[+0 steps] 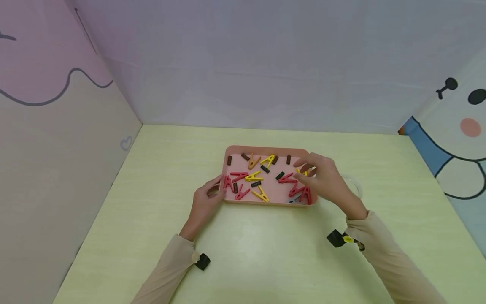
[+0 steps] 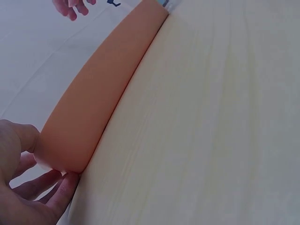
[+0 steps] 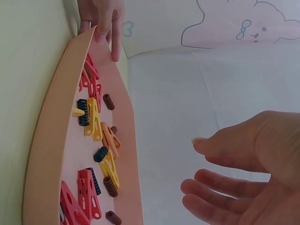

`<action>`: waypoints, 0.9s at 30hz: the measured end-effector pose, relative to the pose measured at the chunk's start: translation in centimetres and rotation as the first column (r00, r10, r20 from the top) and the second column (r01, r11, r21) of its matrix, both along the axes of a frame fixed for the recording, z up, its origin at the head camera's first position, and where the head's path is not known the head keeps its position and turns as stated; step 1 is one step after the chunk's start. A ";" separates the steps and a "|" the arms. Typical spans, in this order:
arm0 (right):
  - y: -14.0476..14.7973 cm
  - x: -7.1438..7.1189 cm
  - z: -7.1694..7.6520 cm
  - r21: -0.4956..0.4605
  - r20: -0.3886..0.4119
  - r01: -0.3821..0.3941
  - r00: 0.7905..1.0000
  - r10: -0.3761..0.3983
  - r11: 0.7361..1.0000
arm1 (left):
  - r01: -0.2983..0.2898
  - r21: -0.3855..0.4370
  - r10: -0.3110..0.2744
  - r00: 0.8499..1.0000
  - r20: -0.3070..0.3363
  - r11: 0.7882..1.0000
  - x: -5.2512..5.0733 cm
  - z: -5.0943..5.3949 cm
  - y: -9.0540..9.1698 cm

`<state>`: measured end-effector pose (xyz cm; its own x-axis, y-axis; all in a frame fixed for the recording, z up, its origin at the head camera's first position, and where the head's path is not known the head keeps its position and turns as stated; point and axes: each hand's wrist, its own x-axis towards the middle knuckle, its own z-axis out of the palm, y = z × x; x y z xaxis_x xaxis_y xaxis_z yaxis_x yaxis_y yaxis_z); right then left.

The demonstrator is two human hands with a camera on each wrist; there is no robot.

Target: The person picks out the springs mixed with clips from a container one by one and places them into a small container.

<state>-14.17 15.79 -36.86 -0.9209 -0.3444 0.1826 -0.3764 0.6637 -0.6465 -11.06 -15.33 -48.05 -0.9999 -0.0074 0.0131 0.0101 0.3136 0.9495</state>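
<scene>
A shallow pink-orange tray [image 1: 267, 150] lies on the table with plastic spring clips and small coil springs scattered inside. At its left end, my left hand [image 1: 205, 204] grips the wall near the front corner, the thumb by the rim. My right hand [image 1: 322, 177] hovers over the right end, fingers loosely bent and apart, with nothing between them in the right wrist view. Below it are red clips [image 1: 296, 189] and a partly covered yellow clip. Farther left lie a yellow clip [image 1: 253, 176], an orange clip [image 1: 253, 162] and a dark spring [image 1: 265, 169].
The pale wooden table [image 1: 258, 249] extends around the tray. A whitish loop [image 1: 356, 185] lies right of the tray, partly behind my right hand. Printed fabric walls [image 1: 265, 76] enclose the back and sides.
</scene>
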 end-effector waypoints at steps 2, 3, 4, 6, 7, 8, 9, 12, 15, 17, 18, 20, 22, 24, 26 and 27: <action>-0.4 -0.1 -0.3 -0.008 0.008 0.005 1.000 -0.005 1.000 | -0.008 -0.003 0.008 1.000 -0.002 1.000 -0.3 -1.1 -0.2; -0.6 -0.1 -0.5 -0.010 0.010 0.005 1.000 -0.005 1.000 | -0.009 0.001 0.009 1.000 -0.001 1.000 -0.3 -1.2 -0.1; -0.8 -0.1 -0.6 -0.014 0.013 0.005 1.000 -0.004 1.000 | -0.010 0.001 0.010 1.000 0.000 1.000 -0.3 -1.2 -0.1; -1.1 -0.2 -0.9 -0.018 0.014 0.004 1.000 -0.004 1.000 | -0.012 0.005 0.012 1.000 -0.002 1.000 -0.3 -1.3 -0.1; -1.3 -0.2 -1.0 -0.016 0.015 0.004 1.000 -0.004 1.000 | -0.014 0.004 0.014 1.000 0.000 1.000 -0.3 -1.2 -0.1; -1.5 -0.2 -1.1 -0.015 0.015 0.004 1.000 -0.003 1.000 | -0.014 0.004 0.014 1.000 -0.002 1.000 -0.3 -1.2 -0.1; -1.7 -0.2 -1.2 -0.016 0.015 0.003 1.000 -0.003 1.000 | -0.015 0.003 0.015 1.000 -0.004 1.000 -0.3 -1.2 -0.1; -2.2 -0.3 -1.6 -0.020 0.017 0.001 1.000 -0.001 1.000 | -0.014 0.005 0.014 1.000 -0.009 1.000 -0.3 -1.2 -0.2; -2.6 -0.4 -1.9 -0.029 0.030 0.002 1.000 -0.001 1.000 | -0.012 0.003 0.012 1.000 -0.011 1.000 -0.3 -1.1 -0.1; -2.9 -0.5 -2.2 -0.028 0.041 0.003 0.999 -0.002 1.000 | -0.013 0.002 0.013 1.000 -0.011 1.000 -0.4 -1.1 -0.2; -3.1 -0.6 -2.3 -0.028 0.046 0.004 0.999 -0.003 1.000 | -0.013 0.001 0.013 1.000 -0.011 1.000 -0.4 -1.1 -0.2; -3.5 -0.7 -2.5 -0.028 0.054 0.007 0.999 -0.005 1.000 | -0.016 0.002 0.016 1.000 -0.007 1.000 -0.4 -1.0 -0.1; -3.8 -0.8 -2.7 -0.029 0.053 0.006 0.999 -0.004 1.000 | -0.015 0.010 0.015 1.000 -0.002 1.000 -0.3 -0.7 -0.1; -4.2 -0.8 -2.9 -0.029 0.044 0.007 0.999 -0.006 1.000 | -0.009 0.021 0.009 1.000 0.000 1.000 0.0 0.0 0.0; -4.5 -0.9 -3.1 -0.027 0.025 0.008 1.000 -0.007 1.000 | 0.001 0.025 -0.001 1.000 0.003 1.000 0.3 1.1 0.2; -4.6 -0.9 -3.1 -0.024 0.010 0.009 1.000 -0.009 1.000 | 0.007 0.029 -0.007 1.000 0.004 1.000 0.5 1.6 0.2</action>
